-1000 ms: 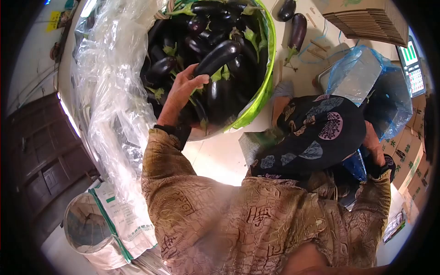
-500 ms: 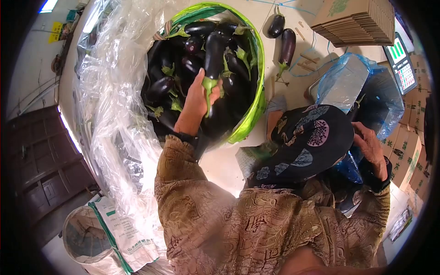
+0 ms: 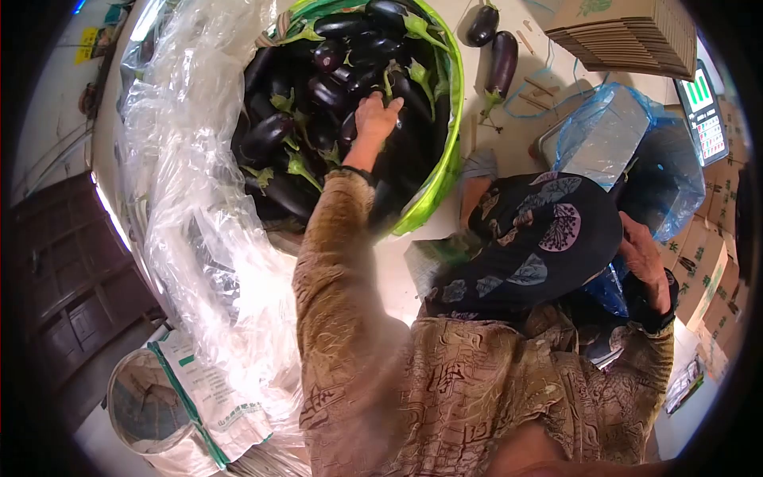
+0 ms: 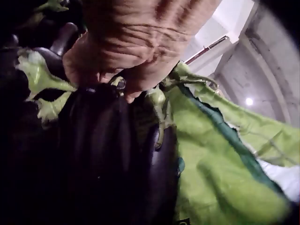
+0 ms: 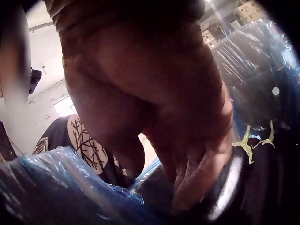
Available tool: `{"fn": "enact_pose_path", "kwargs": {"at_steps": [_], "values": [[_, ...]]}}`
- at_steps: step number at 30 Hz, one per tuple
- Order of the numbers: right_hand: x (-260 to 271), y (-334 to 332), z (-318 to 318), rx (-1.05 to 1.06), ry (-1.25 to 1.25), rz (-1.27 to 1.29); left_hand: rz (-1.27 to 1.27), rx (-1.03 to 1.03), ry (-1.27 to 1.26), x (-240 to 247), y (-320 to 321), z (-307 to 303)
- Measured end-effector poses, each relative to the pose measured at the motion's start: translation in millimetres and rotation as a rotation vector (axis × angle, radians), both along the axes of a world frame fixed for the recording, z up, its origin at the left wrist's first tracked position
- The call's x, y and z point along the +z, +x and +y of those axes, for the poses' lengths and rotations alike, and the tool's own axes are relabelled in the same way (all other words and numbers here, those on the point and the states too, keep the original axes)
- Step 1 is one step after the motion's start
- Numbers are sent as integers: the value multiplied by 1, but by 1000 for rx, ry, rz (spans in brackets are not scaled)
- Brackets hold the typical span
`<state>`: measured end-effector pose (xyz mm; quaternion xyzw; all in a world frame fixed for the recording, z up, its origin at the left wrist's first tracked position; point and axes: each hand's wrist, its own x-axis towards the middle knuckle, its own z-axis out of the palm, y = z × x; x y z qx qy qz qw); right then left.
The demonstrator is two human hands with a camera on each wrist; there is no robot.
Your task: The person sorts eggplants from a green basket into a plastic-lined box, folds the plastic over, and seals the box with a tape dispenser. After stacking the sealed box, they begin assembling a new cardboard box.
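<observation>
A person's left hand (image 3: 376, 119) is touching eggplants (image 3: 267, 137) in a green-rimmed bag (image 3: 455, 135), far left, its grip impossible to confirm; the right hand (image 3: 645, 254), fingers relaxed, is resting beside blue plastic (image 3: 604, 131). The glossy fruit is looking firm, slippery and bruisable, probably suiting a hold near the green cap (image 3: 420, 75). Only the head view is showing two loose eggplants (image 3: 502, 63) on the floor (image 3: 517, 135).

- Green bag (image 3: 455, 151): mouth open from above, left hand (image 3: 376, 119) in through it.
- Packed eggplants (image 3: 326, 91) fill the bag; stems poke up, only narrow gaps between fruits.
- Left wrist view: bag wall rises close beside that hand. Clear plastic sheet (image 3: 191, 159) heaped along the bag's opposite side.
- Floor (image 3: 393, 274) shows between bag and patterned leg (image 3: 548, 238).
- Leg blocks direct path between hands.
- Right hand (image 3: 645, 258): blue film (image 5: 84, 183) crowds it.
</observation>
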<state>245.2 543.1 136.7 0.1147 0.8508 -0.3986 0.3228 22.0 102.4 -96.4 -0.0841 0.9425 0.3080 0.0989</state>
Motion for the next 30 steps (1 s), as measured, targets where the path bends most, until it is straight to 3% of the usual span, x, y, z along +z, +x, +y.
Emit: {"fn": "enact_pose_path", "kwargs": {"at_steps": [2, 3, 5, 8, 11, 12, 13, 15, 17, 19, 21, 24, 27, 30], "values": [[-4, -1, 2, 123, 34, 94, 106, 27, -234, -2, 3, 13], [-3, -1, 1, 121, 35, 90, 103, 24, -233, 0, 3, 13], [-1, -1, -2, 86, 5, 99, 27, 62, 169, 7, -2, 7], [3, -1, -4, 50, -17, 93, 164, -23, 196, 10, 14, -8], [3, -2, -3, 73, 0, 132, 373, -98, 396, 35, 27, -26], [7, -3, -4, 62, 2, 132, 361, -35, 479, 31, 25, -40], [13, -5, -6, 9, -22, 62, 300, 115, 743, 54, 28, -40], [14, -5, -7, -49, -56, -1, 400, 191, 725, 115, 31, -38], [12, -3, -4, -27, -98, 132, 486, 197, 623, 150, 32, -51], [22, -8, -5, -47, -126, 116, 551, 308, 872, 178, 32, -60], [29, -9, -7, -115, -176, 114, 611, 272, 1055, 209, 36, -61], [48, -22, -18, -194, -293, 102, 637, 249, 1167, 249, 41, -39], [63, -30, -33, -304, -446, 178, 479, 176, 1384, 274, 50, 17], [55, -35, -45, -401, -875, 367, 262, 124, 1628, 287, 70, 85]]}}
